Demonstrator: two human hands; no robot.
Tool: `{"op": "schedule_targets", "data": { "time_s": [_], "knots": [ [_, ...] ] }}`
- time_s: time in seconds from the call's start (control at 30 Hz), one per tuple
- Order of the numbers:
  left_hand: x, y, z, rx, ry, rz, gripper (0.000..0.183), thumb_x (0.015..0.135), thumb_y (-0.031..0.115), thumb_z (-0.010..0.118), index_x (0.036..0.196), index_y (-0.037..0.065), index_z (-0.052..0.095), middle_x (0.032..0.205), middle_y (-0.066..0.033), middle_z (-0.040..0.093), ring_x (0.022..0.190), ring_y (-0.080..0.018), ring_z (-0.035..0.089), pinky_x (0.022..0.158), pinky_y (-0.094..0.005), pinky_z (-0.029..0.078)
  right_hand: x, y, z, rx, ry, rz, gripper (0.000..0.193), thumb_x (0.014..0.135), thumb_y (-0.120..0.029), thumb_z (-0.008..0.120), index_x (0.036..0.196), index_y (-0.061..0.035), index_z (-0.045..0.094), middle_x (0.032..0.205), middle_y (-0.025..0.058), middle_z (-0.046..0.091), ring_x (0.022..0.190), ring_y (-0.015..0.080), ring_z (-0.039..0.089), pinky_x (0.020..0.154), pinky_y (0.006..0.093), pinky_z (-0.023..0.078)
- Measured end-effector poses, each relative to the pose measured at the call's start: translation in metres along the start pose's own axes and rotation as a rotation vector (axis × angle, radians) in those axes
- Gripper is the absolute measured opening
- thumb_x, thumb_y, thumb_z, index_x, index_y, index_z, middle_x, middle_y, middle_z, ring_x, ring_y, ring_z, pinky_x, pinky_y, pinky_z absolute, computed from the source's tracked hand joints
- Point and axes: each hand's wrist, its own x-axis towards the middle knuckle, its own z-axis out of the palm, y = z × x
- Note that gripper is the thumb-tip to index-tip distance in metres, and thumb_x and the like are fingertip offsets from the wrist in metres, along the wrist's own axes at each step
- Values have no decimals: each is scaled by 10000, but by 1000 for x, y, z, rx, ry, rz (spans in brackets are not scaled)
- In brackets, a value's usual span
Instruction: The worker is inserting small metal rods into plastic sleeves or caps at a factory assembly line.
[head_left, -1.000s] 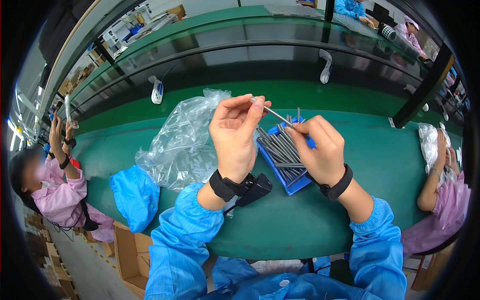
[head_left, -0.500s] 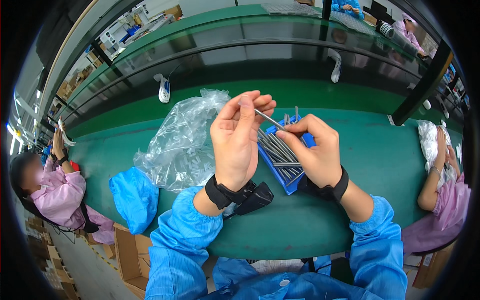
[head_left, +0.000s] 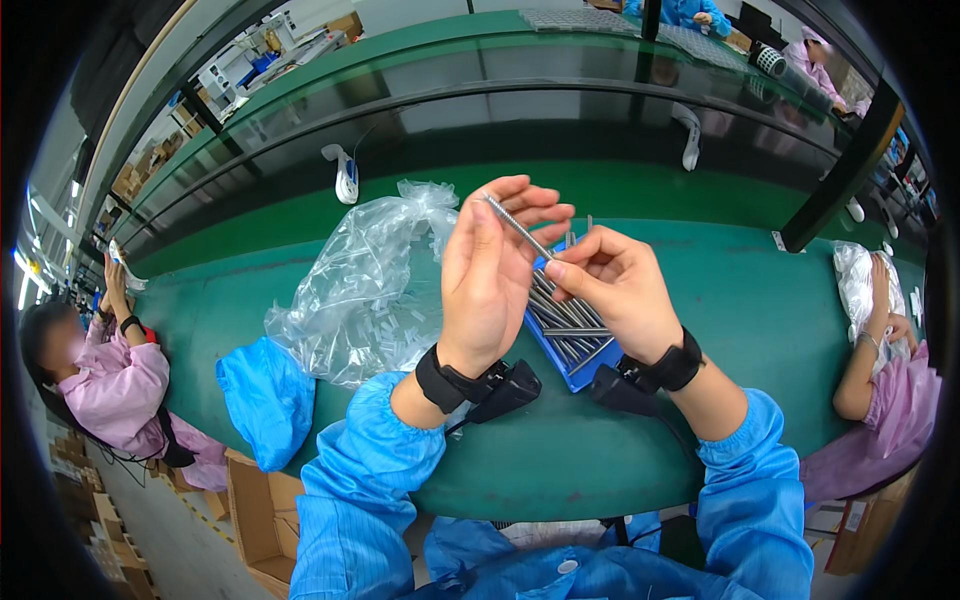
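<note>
A thin threaded metal rod (head_left: 522,230) slants up to the left, its lower end pinched between the thumb and fingers of my right hand (head_left: 622,290). The rod's upper end lies across the thumb of my left hand (head_left: 485,270), whose palm faces up with the fingers stretched and apart. Behind and below my right hand, a blue bin (head_left: 572,380) holds many loose metal rods (head_left: 575,335); that hand hides part of it. To the left, a clear plastic bag (head_left: 350,260) contains small clear pieces (head_left: 385,325).
A blue plastic bag (head_left: 265,400) lies at the green table's (head_left: 560,450) near left edge. Black wrist devices (head_left: 505,390) hang at my wrists. Co-workers in pink sit at left (head_left: 115,390) and right (head_left: 880,420). White handheld devices (head_left: 345,175) hang along the far side.
My left hand has shifted right, its fingers spreading more. The rod, still in my right hand, now shows its upper end across my left thumb. My right hand has moved slightly.
</note>
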Motion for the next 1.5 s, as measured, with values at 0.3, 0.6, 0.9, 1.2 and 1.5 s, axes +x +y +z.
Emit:
{"op": "schedule_targets", "data": {
  "time_s": [0.3,0.6,0.9,1.2,1.5],
  "knots": [
    [-3,-13,-21,73,-198,-14,347,1042,360,306,933,67,456,893,-120,598,834,-209,600,774,-350,510,-5,4,-2,197,-85,148,141,886,-85,665,961,24,616,870,81,664,749,122,645,678,234,518],
    [-4,-8,-20,102,-258,-29,343,1042,350,308,951,59,465,911,-128,606,872,-218,618,809,-361,518,-3,0,-8,378,-187,271,112,897,-82,649,961,0,607,900,88,667,749,116,633,681,244,517],
    [-2,-2,-16,224,-174,122,258,1032,234,396,1040,3,510,980,-151,626,913,-233,640,853,-363,523,-7,4,-1,-115,-2,-108,101,874,-62,675,870,6,600,840,76,666,730,108,627,689,243,521],
    [-15,6,-8,137,-298,50,285,1034,270,375,1036,10,492,963,-149,621,902,-212,645,844,-343,535,-21,-8,-8,224,-162,137,94,884,-74,664,892,1,608,876,108,671,744,132,648,695,250,534],
    [-25,3,-16,126,-288,-26,285,1035,277,370,1036,18,489,950,-145,622,911,-211,641,839,-342,536,-32,6,-8,440,-234,314,85,913,-107,631,941,-29,611,877,100,669,708,141,628,666,259,505]
  ]
}}
